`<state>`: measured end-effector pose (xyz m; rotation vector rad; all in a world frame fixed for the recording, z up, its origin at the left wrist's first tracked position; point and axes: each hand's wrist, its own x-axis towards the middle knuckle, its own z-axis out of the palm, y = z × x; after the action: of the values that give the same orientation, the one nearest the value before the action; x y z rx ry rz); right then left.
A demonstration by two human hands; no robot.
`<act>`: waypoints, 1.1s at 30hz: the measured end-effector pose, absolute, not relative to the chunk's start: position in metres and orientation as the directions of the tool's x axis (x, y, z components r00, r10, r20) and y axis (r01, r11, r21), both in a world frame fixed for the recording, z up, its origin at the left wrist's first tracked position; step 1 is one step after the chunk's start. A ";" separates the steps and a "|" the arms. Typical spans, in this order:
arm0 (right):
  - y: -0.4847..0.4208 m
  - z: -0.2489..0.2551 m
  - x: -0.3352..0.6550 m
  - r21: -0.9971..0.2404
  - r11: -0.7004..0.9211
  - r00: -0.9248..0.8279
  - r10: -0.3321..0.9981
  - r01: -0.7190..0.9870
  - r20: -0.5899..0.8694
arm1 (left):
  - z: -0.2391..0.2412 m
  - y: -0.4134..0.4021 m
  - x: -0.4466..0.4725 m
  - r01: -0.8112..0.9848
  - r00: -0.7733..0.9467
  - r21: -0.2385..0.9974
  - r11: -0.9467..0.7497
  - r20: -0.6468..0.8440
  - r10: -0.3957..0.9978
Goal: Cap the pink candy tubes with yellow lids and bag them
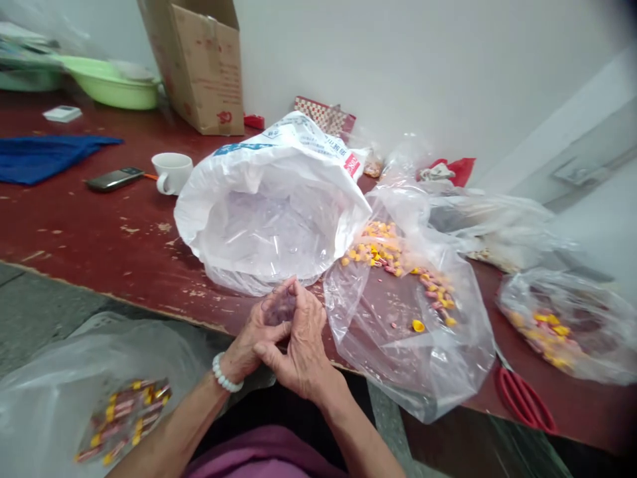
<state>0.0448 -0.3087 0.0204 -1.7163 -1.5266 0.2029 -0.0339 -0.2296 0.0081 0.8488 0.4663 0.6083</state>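
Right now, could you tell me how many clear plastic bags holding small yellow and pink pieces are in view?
3: the mid-table bag beside the large white plastic sack, the right-end bag, the lower-left bag below the table edge. Crumpled bags behind may hide more.

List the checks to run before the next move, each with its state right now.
1. Hands in view: left hand and right hand meet at the edge of the table: ok.
2. Grip: small clear item pinched between both hands: ok; what it is, cannot tell.
3. Supply: clear bag of yellow and pink pieces lies open beside the right hand: ok.
4. The white sack has its mouth open toward the hands: ok.
5. The red scissors lie right at the table's front edge: not ok.
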 end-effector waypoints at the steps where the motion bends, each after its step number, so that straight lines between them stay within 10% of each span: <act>1: -0.313 0.023 0.052 -0.616 0.076 0.226 0.889 0.784 0.398 | 0.010 -0.231 -0.031 -0.292 0.745 0.804 0.518 -0.149 0.651; 4: -0.322 0.031 0.098 -0.561 0.018 0.279 0.854 0.828 0.439 | 0.015 -0.233 -0.028 -0.245 0.752 0.823 0.513 -0.173 0.636; 8: -0.318 0.031 0.209 -0.449 -0.492 0.654 0.669 0.745 0.353 | 0.018 -0.229 -0.029 -0.221 0.715 0.826 0.518 -0.224 0.663; 15: -0.311 0.009 0.332 -0.344 -0.679 0.759 0.616 0.648 0.213 | 0.017 -0.233 -0.022 -0.121 0.692 0.855 0.504 -0.292 0.660; 23: -0.343 0.012 0.264 -0.411 -0.534 0.656 0.712 0.738 0.252 | 0.013 -0.239 -0.017 -0.045 0.690 0.937 0.346 -0.222 0.689; 28: -0.356 0.046 0.168 -0.564 0.007 0.297 0.845 0.826 0.444 | 0.019 -0.246 -0.016 0.020 0.700 0.973 0.231 -0.178 0.691; 33: -0.358 0.060 0.136 -0.491 0.165 0.052 0.916 0.855 0.399 | 0.025 -0.252 -0.016 0.038 0.756 0.995 0.093 -0.089 0.649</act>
<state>0.1364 -0.3577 0.0599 -1.6834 -1.7945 0.1184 -0.0157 -0.2521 0.0248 1.4230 0.6039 0.4966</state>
